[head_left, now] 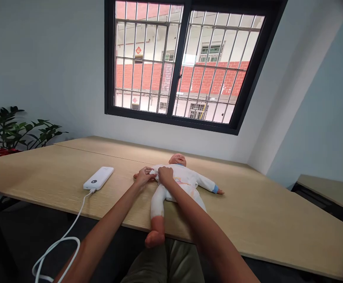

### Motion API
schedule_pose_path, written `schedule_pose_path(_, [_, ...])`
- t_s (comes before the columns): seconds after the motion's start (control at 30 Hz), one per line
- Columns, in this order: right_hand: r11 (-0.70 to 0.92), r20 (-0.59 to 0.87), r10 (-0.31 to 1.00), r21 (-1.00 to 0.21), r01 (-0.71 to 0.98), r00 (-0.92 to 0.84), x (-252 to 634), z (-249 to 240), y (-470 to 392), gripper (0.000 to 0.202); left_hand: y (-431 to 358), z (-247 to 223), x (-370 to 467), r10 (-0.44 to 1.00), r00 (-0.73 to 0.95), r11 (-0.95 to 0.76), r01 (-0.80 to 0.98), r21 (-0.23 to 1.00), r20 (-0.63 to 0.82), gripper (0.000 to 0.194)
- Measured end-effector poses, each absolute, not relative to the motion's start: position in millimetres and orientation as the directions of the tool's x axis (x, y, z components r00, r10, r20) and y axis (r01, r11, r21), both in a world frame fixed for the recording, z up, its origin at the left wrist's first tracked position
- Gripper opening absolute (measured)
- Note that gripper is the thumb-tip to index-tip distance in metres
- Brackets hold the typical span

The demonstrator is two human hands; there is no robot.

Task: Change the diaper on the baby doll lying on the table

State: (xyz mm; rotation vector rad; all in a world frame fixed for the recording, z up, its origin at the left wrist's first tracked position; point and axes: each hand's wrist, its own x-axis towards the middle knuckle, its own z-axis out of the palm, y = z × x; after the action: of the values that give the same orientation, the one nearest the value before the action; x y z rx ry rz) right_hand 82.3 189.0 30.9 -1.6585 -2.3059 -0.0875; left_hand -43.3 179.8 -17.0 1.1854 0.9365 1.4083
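A baby doll [177, 158] lies on its back on the wooden table, dressed in a white outfit [186, 175] with blue cuffs and a print on the front. My left hand [144, 175] pinches white cloth at the doll's side, on the left of the view. Close beside it, my right hand [165, 174] has its fingers closed on the same part of the outfit. One doll leg reaches over the table's front edge; my right forearm partly covers the other. The doll's arm on the right is stretched out.
On the table [248, 212], a white power bank [98, 178] lies left of the doll, its white cable [78, 214] hanging over the front edge near my left forearm. A plant [18, 127] stands at the far left. Behind the table is a barred window [174, 63].
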Motion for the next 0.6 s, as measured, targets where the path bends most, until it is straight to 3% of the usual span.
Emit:
schedule_pose_path(0.2, [0.348,0.336,0.899,-0.162,0.923,-0.280,106.1,51.4,182.8,0.027,173.1,-9.8,-43.0,0.976,0.008,-0.209,-0.244,0.947,0.217,0.057])
schedule_pose_path(0.33, [0.574,0.466,0.779,-0.262,0.776,-0.419,153.4,66.6,167.8,0.021,170.0,-5.3,-39.7,0.956,0.048,-0.271,-0.229,0.935,0.288,0.054])
schedule_pose_path(0.4, [0.648,0.406,0.751,-0.301,0.700,-0.521,171.6,61.5,156.3,0.021,169.0,-2.2,-36.0,0.938,0.099,-0.304,-0.224,0.926,0.332,0.052])
schedule_pose_path(0.6, [0.519,0.337,0.840,-0.268,0.812,-0.425,177.5,24.1,140.9,0.032,158.8,6.4,-18.1,0.875,0.236,-0.399,-0.146,0.905,0.424,0.042])
